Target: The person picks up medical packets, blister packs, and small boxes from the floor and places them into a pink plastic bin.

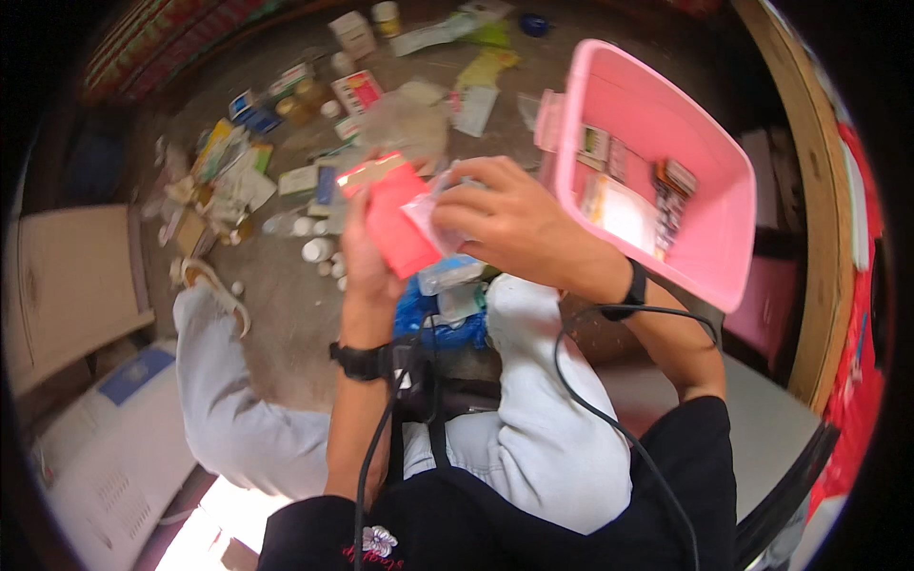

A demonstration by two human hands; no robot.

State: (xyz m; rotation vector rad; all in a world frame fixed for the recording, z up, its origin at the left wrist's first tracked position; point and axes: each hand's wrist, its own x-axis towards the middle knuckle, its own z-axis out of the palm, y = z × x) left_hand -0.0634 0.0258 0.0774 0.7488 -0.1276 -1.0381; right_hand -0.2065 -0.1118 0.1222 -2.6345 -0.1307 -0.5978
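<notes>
My left hand [367,257] is closed around the edge of a flat coral-red packet [395,224], held tilted above the floor between my knees. A shiny strip runs along the packet's upper end. My right hand [505,205] reaches across from the right, fingers curled on a crumpled clear plastic bag [440,224]. The bag lies against the packet's right side; whether it comes out of the packet cannot be told. Below both hands, a blue plastic bag [440,328] lies on the floor with clear packages on it.
At the right stands a pink plastic bin [657,105] with small boxes and a white pack inside. White bottles [318,249], cartons [352,36] and loose packets [476,109] are strewn over the floor ahead. A wooden beam [809,190] borders the far right. Black cables run along both forearms.
</notes>
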